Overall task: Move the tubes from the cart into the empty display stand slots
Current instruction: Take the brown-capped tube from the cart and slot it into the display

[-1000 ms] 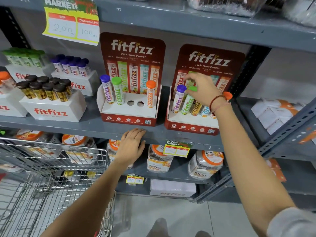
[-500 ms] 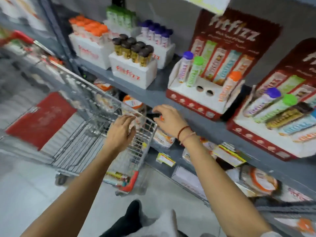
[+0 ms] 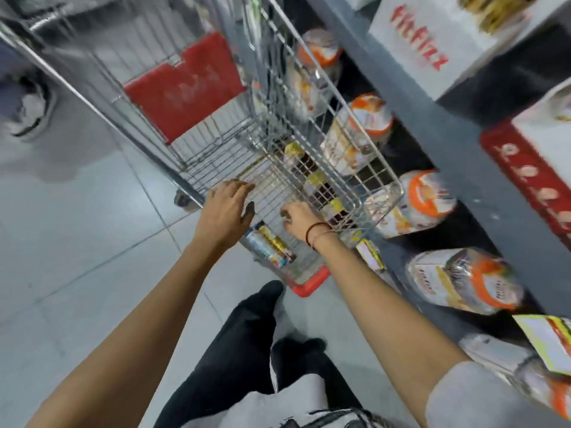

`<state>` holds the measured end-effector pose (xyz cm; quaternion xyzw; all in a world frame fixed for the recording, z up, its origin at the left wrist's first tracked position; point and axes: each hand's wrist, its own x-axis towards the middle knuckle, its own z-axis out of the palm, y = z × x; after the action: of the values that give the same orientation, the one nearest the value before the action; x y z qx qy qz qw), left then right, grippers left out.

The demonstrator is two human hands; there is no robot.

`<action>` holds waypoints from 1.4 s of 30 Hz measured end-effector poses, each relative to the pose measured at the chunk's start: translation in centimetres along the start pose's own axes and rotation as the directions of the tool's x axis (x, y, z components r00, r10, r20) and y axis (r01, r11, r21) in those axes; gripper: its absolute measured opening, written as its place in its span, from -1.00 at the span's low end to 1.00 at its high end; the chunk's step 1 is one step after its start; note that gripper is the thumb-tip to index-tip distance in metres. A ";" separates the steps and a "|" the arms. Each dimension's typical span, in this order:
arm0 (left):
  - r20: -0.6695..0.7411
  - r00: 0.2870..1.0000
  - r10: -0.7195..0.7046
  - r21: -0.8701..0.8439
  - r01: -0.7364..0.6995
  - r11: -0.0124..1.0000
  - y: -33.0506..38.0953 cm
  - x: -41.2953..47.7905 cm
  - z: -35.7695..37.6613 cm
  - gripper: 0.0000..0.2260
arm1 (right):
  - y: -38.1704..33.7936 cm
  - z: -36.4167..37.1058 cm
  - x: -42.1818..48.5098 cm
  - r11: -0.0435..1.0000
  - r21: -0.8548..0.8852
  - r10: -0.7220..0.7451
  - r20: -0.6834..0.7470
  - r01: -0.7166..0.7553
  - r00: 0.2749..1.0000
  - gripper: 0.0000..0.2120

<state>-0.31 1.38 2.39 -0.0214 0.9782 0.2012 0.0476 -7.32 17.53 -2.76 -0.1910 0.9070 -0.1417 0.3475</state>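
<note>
The wire cart (image 3: 312,72) stands against the shelving, seen from above and blurred. A few tubes (image 3: 268,246) with blue and gold labels lie side by side at the cart's near end. My left hand (image 3: 224,208) lies over the cart's near left rim, fingers curled on the wire, with a dark smudge by the thumb. My right hand (image 3: 301,219), with a red thread bracelet, reaches down into the cart just right of the tubes. Its fingers are bent under and hidden. A red corner of a display stand (image 3: 531,177) shows on the shelf at the right edge.
A grey shelf edge (image 3: 438,140) runs diagonally on the right, with orange-lidded jars (image 3: 429,193) below it and a white fitfizz box (image 3: 426,41) above. The cart's red flap (image 3: 182,84) lies farther in. My dark-trousered legs (image 3: 247,341) stand on the grey tiled floor.
My view has swung from the shelf displays down to the cart. My right hand left the display tubes and dropped into the cart; my left hand moved from the shelf edge to the cart rim.
</note>
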 end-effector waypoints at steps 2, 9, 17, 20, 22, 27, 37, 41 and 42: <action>0.000 1.000 -0.006 0.027 0.006 1.000 -0.3 0.1 0.6 -0.69 | 0.1 2.2 2.2 1.000 -0.007 0.008 0.072 -0.007 0.997 -0.79; -0.043 0.999 -0.004 0.078 0.007 0.997 -1.0 0.9 2.2 -0.74 | 1.2 8.3 8.7 0.999 -0.015 0.050 0.115 -0.049 0.992 -0.81; -0.098 0.995 0.003 0.057 0.003 0.998 -1.2 1.0 2.8 -0.76 | 1.0 12.1 12.2 0.997 0.033 0.062 0.114 -0.067 0.992 -0.78; -0.107 0.994 0.007 0.058 -0.001 0.998 -1.2 0.9 2.9 -0.76 | 0.7 12.3 12.3 0.998 0.016 0.057 0.106 -0.059 0.993 -0.77; -0.106 0.994 0.006 0.065 0.000 0.998 -1.2 0.9 2.8 -0.76 | 0.8 11.7 11.8 0.999 -0.010 0.051 0.098 -0.050 0.994 -0.76; -0.097 0.995 -0.001 0.085 0.009 0.996 -1.0 1.0 2.7 -0.78 | 1.7 8.2 9.6 0.998 -0.046 0.043 0.049 -0.041 0.998 -0.73; -0.067 0.998 0.002 0.002 -0.002 1.000 0.8 1.0 1.2 -0.88 | 3.6 -1.5 -0.1 0.985 0.106 0.149 -0.169 -0.133 0.974 -0.81; -0.074 0.994 0.079 -0.049 -0.083 0.995 3.9 1.5 0.2 -0.89 | 4.2 -5.6 -5.2 0.966 0.228 0.207 -0.393 -0.123 0.896 -0.87; -0.079 0.991 0.109 -0.059 -0.114 0.992 5.1 1.9 0.0 -0.89 | 4.4 -6.6 -6.5 0.962 0.250 0.214 -0.446 -0.109 0.869 -0.88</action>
<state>-2.50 5.96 4.22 0.0243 0.9721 0.2333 -0.0016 -8.42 25.13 4.04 -0.0354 0.9558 -0.2517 0.1475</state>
